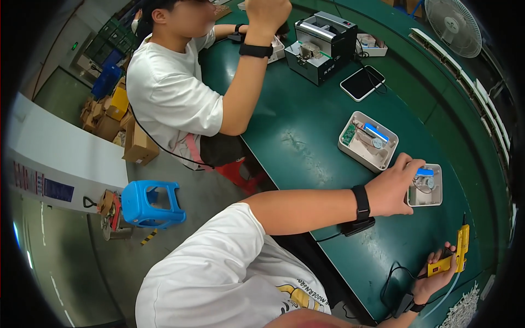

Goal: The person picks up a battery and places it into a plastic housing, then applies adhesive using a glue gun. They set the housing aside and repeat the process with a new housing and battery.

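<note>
My left hand [391, 187] reaches across the green table and grips the near left side of a small white plastic box [433, 199], with fingers at its far edge and thumb at the near one. Inside that box lie a blue cylindrical battery [424, 172] and thin wires, partly hidden by my fingers. Lower right, my right hand [437, 273] is wrapped around a yellow glue gun [462, 249], its dark nozzle pointing away from me. A pale translucent stick or tube trails behind it. Farther off stands a second white box [358, 152] holding a blue battery, a green circuit board and a round part.
A co-worker [175, 87] sits to the far left, one arm raised. A black and silver machine [322, 46] and a phone [362, 83] with a cable across it are at the back. White strips [462, 311] are piled lower right. A blue stool [153, 203] stands on the floor.
</note>
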